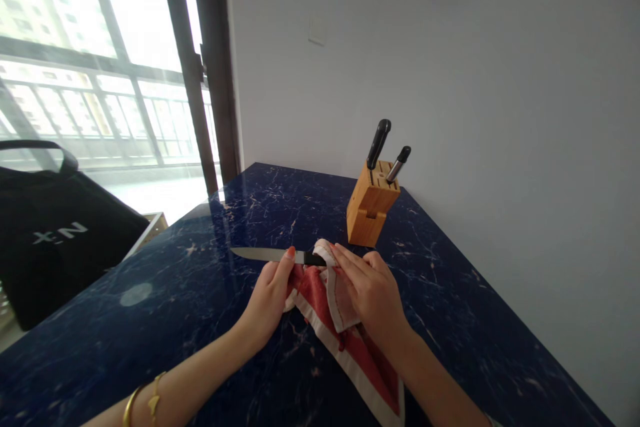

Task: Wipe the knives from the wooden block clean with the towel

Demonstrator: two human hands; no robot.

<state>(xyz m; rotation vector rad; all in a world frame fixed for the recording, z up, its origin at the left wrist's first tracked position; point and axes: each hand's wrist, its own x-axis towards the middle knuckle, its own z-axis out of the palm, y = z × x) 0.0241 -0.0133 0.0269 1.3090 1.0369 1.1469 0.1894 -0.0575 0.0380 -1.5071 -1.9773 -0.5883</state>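
A knife (265,254) with a steel blade and black handle lies on the dark blue marbled table (200,293), blade pointing left. A red and white cloth (350,340) is wrapped over its handle end. My left hand (270,297) rests by the blade's base, a fingertip pressing on the knife near the handle. My right hand (367,290) lies flat with fingers together on the cloth, pressing it over the handle.
A wooden knife block (371,207) with two black-handled tools stands behind my hands, near the white wall. A black bag (55,240) sits at the left beside the table. Large windows fill the upper left.
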